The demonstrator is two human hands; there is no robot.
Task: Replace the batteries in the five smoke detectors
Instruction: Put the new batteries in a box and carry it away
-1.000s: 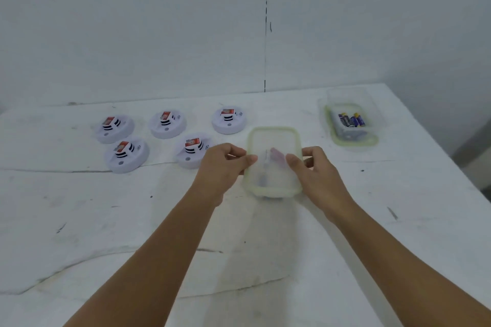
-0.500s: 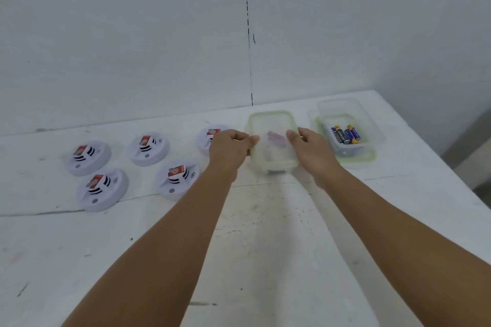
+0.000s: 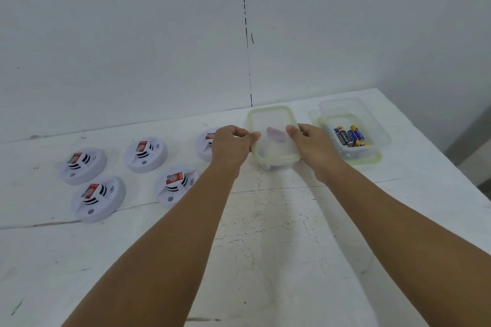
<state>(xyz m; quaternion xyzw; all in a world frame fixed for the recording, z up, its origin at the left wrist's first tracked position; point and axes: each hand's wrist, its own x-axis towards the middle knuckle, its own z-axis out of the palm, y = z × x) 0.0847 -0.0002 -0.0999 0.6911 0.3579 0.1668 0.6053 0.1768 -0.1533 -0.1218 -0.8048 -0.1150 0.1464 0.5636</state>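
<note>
My left hand [image 3: 233, 145] and right hand [image 3: 312, 145] grip the two long sides of a clear lidded container [image 3: 273, 138] with a pale green rim, thumbs laid over its lid, fingers curled down the edges. Something pinkish shows dimly through the lid; I cannot tell what it is. Both forearms reach straight out from me over the white counter [image 3: 265, 247].

Just right of my right hand sits an open clear container [image 3: 372, 130] resting on its own green-rimmed lid, holding several batteries [image 3: 349, 135], black and blue with yellow ends.

To the left lie five round white smoke detectors, each with a red label: one [image 3: 206, 142] partly hidden behind my left hand, one nearer [image 3: 176, 186], one further left [image 3: 146, 154], and two at far left [image 3: 83, 164] [image 3: 98, 198].
</note>
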